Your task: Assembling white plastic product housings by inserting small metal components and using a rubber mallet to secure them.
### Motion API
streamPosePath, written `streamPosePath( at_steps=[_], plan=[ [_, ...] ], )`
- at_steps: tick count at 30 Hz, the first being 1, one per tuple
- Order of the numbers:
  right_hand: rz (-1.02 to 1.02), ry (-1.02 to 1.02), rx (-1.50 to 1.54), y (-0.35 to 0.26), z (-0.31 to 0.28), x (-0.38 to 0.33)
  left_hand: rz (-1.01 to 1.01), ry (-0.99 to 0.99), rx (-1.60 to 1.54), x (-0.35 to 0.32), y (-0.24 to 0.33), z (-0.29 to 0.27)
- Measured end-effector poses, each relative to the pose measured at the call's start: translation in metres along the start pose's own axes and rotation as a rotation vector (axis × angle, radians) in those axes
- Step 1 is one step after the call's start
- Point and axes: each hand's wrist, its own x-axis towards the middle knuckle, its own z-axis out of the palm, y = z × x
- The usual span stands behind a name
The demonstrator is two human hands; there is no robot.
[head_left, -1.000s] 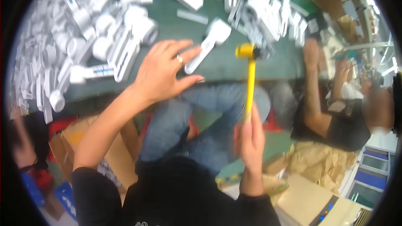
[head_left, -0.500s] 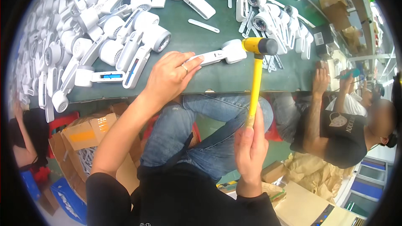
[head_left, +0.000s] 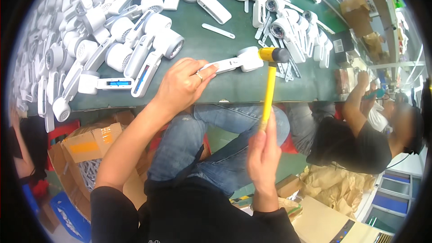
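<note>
My left hand (head_left: 182,83) is closed around the handle end of a white handheld fan (head_left: 249,58). The fan lies over the green table, its round head toward the right. In my right hand (head_left: 264,153) is a mallet (head_left: 268,93) with a yellow handle and a yellow-and-black head. The mallet's head is right beside the fan's head; whether the two touch I cannot tell. A loose white strip (head_left: 218,30) lies on the table beyond the fan.
White handheld fans (head_left: 121,56) are heaped at the left. More fans and white strips (head_left: 292,40) lie at the right. The green table's (head_left: 202,94) front edge is above my knees. An open cardboard box (head_left: 74,171) stands at lower left. A co-worker (head_left: 355,139) sits at the right.
The mallet and my right hand have shifted slightly left and down. My left hand still grips the fan, nearly unmoved. The co-worker at the right has moved their arm.
</note>
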Motion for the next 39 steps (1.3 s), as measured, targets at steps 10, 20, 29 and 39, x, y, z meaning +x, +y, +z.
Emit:
streamPosePath(
  at_steps=[10, 20, 29, 39],
  plan=[
    [-0.27, -0.043, -0.047, 0.001, 0.003, 0.002, -0.332, -0.032, -0.214, -0.002, 0.004, -0.001],
    [0.031, -0.291, -0.258, -0.005, 0.003, 0.019, -0.49, -0.112, -0.269, 0.001, 0.0, -0.001],
    [-0.285, -0.166, -0.175, 0.001, 0.015, 0.003, -0.597, -0.148, -0.337, 0.004, 0.005, -0.001],
    [-0.05, -0.201, -0.2, 0.016, -0.008, 0.021, -0.53, -0.114, -0.296, 0.008, 0.003, 0.011]
  ],
)
